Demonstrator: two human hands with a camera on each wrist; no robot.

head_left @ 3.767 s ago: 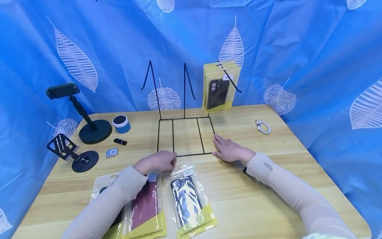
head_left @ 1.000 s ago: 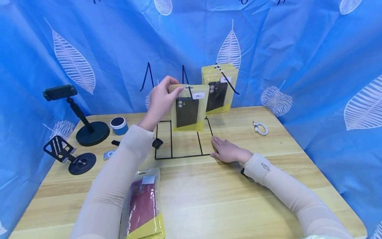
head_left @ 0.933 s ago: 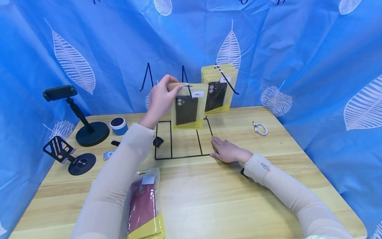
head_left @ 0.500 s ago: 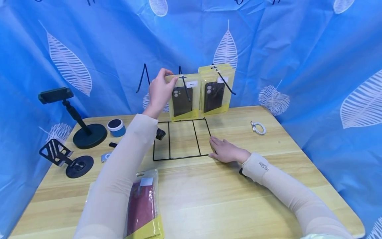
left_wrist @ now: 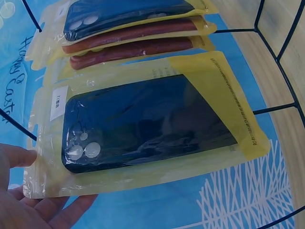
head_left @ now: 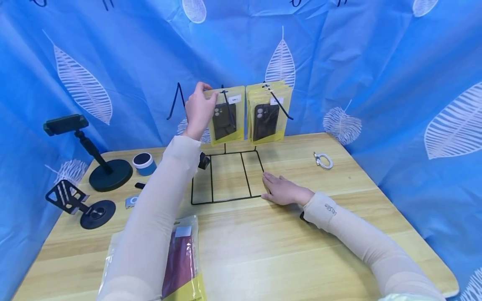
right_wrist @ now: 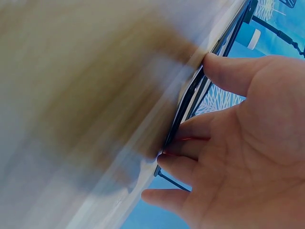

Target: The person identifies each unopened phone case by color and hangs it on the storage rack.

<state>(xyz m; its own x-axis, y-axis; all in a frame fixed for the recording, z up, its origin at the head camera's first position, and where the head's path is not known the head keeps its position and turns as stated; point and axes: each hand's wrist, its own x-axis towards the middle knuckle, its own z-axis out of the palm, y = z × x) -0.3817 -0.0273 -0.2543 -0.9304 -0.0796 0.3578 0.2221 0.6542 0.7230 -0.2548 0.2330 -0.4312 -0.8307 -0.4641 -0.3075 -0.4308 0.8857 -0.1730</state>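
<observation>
My left hand (head_left: 199, 109) pinches the top corner of a bagged dark phone case (head_left: 226, 119), which hangs on the middle hook of a black wire rack (head_left: 246, 175). In the left wrist view, the thumb is in front of the clear bag (left_wrist: 138, 181) and the other fingers are behind it. Several similar bags (head_left: 266, 121) hang together on the right hook. My right hand (head_left: 283, 190) rests on the right front corner of the rack's base, with thumb and fingertips touching the wire in the right wrist view.
A bagged red phone case (head_left: 182, 267) lies in front, beside another bag mostly hidden under my left arm. Leftward stand a tall phone stand (head_left: 109, 177), a folding stand (head_left: 97, 215) and a blue jar (head_left: 144, 165). A coiled white cable (head_left: 324, 161) lies right.
My left hand has picked the bagged dark phone case up from the table, put it on the middle hook and slid it backward along it. The right hand has stayed on the base.
</observation>
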